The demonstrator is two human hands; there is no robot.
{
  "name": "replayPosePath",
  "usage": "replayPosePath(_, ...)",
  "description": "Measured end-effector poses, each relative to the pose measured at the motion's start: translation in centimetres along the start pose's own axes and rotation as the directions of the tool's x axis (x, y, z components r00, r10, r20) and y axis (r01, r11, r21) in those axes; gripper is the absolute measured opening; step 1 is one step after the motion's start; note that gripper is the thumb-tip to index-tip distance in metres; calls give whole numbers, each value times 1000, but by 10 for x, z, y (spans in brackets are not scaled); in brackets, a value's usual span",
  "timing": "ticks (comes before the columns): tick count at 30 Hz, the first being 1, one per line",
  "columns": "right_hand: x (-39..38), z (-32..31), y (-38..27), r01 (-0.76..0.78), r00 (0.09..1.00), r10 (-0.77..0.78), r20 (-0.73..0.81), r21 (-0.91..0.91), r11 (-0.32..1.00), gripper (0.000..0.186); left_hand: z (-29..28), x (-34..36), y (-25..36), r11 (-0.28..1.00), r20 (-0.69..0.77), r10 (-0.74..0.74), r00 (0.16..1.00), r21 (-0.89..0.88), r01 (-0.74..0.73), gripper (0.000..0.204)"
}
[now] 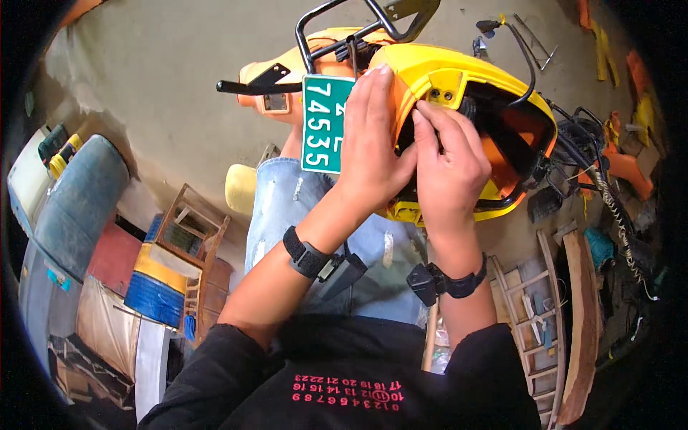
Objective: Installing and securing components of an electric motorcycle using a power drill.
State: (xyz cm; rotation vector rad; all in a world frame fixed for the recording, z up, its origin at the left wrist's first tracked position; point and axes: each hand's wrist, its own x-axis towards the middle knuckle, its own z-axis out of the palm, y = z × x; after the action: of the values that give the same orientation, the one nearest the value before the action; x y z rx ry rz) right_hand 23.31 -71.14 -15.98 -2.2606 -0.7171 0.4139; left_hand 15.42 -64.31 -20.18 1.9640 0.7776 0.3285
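Note:
A yellow and orange plastic scooter body lies across my lap, with a black tubular rack on top and a green plate at its left. My left hand rests on the body beside the plate, fingers stretched out along it and thumb toward the opening. My right hand is at the inner rim of the dark opening, just below a yellow tab with two holes. Its fingers are curled and pressed together; what they hold, if anything, is hidden. Both wrists carry black strapped devices.
Blue barrels and a wooden chair frame are at the left. A wooden ladder and plank lie at lower right. Black cables hang at the body's right, near loose orange panels. Metal pieces lie on the concrete floor.

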Motion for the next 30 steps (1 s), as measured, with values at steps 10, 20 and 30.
replayPosePath(10, 6, -6, -3, -19, 991, 42, 125, -181, 983, 7, 4, -4, -3, 1000, -18, 19, 1000, 3, -19, 81)
replayPosePath(20, -17, -28, -7, -10, 1000, 11, 17, -44, 999, 8, -7, 0, 8, 1000, 63, -12, 998, 30, 11, 91)
replayPosePath(30, -174, -30, -33, -461, 763, 647, -13, 690, 558, 11, -7, -4, 10, 998, 118, -36, 992, 53, 30, 87)
